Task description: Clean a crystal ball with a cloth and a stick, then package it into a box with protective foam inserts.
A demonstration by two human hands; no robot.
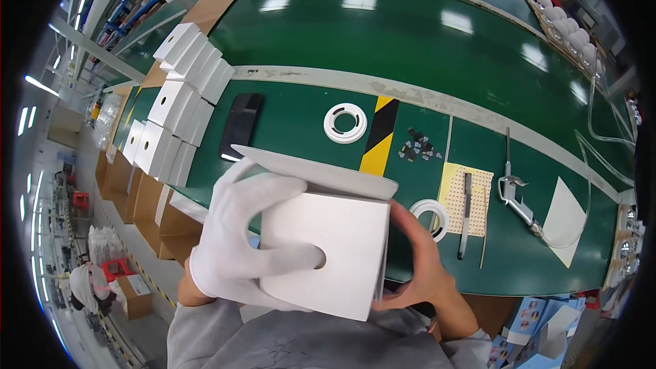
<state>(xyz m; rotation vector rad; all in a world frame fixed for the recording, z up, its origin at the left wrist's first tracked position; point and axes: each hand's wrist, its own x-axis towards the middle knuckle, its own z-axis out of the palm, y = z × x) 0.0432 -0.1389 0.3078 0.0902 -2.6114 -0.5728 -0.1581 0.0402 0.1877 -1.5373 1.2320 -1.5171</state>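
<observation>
A white cardboard box [342, 232] is held close to my body, its lid flap [314, 169] raised along the far side. My left hand [249, 239], in a white glove, grips the box from the left, one finger reaching across its face to a small round hole. My bare right hand [424, 263] clasps the right side, thumb low and fingers along the edge. Beyond the box, a white ring-shaped part [335, 138] and a black phone-like slab [242, 125] lie on the green bench. Whatever is inside the box is hidden.
White boxes [179, 106] are stacked at the left. To the right lie small dark pieces [418, 146], another white ring [441, 213], a dotted yellow sheet [484, 195], a black pen [466, 208] and an air blow gun [517, 205] with a hose. White domes [567, 27] sit at the far right.
</observation>
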